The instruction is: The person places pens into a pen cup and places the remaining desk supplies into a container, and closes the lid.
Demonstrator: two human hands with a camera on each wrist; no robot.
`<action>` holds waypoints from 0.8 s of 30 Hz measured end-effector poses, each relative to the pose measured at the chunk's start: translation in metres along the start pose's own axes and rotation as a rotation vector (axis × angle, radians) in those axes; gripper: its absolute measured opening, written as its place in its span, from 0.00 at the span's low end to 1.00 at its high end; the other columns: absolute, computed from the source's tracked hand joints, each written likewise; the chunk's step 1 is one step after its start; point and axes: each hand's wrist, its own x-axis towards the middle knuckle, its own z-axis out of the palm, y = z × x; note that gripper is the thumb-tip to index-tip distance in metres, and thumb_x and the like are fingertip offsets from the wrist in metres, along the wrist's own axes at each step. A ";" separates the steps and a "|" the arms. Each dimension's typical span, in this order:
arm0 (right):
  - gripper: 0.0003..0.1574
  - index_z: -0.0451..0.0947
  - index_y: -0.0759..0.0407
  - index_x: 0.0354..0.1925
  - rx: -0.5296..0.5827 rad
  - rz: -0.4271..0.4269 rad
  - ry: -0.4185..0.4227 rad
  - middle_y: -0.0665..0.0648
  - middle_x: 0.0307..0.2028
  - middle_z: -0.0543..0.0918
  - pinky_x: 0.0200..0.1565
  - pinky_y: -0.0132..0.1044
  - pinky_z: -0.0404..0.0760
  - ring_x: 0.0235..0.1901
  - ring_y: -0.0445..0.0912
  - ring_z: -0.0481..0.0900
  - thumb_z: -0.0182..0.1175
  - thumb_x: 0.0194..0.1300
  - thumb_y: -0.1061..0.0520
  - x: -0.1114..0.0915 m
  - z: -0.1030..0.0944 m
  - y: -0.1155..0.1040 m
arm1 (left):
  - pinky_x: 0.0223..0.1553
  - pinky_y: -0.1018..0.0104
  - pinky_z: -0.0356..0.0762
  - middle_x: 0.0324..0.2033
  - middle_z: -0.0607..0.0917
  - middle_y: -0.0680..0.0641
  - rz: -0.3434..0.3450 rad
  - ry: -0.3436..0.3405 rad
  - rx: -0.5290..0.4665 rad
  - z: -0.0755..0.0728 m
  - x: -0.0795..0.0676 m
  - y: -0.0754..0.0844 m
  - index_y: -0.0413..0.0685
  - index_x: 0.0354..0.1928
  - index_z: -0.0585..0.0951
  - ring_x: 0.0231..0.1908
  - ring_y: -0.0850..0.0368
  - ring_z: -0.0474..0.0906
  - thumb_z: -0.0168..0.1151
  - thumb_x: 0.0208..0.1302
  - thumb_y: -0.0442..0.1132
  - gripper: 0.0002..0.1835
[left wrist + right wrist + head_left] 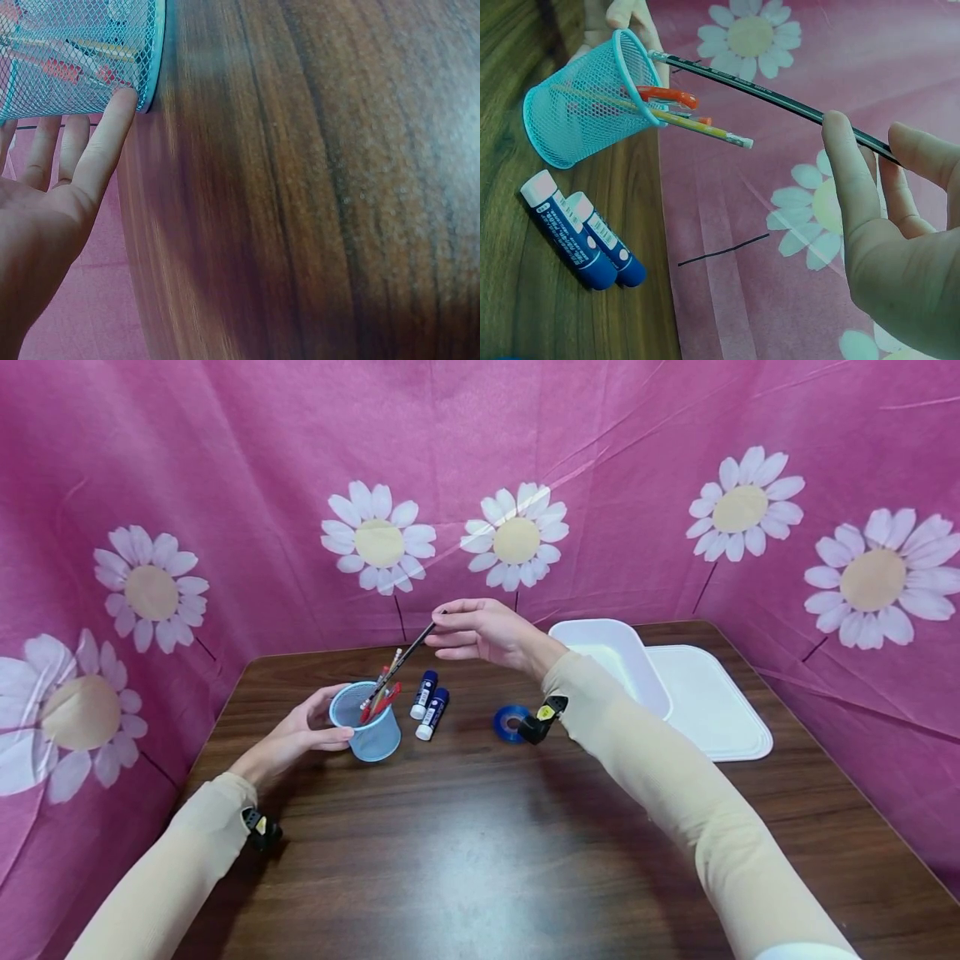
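My right hand pinches a black pencil near its tip, between thumb and fingers. The pencil slants down to the left, its white eraser end at the mouth of a light blue mesh pencil cup. My left hand holds that cup from the left, thumb on the near side. In the left wrist view, fingertips touch the mesh. Inside the cup stand a yellow pencil, a red-handled item and other thin things, partly hidden by the mesh.
Two blue glue sticks with white caps lie right of the cup. A roll of blue tape lies under my right wrist. A white tray and a white lid are at the right back. A pink flowered cloth surrounds the wooden table.
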 end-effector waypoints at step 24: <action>0.19 0.75 0.70 0.58 -0.048 0.063 0.020 0.62 0.43 0.87 0.54 0.54 0.83 0.50 0.58 0.85 0.61 0.72 0.64 0.022 0.021 0.035 | 0.55 0.45 0.80 0.67 0.67 0.36 0.001 0.001 0.021 -0.001 0.000 -0.001 0.51 0.77 0.59 0.57 0.52 0.77 0.68 0.67 0.33 0.40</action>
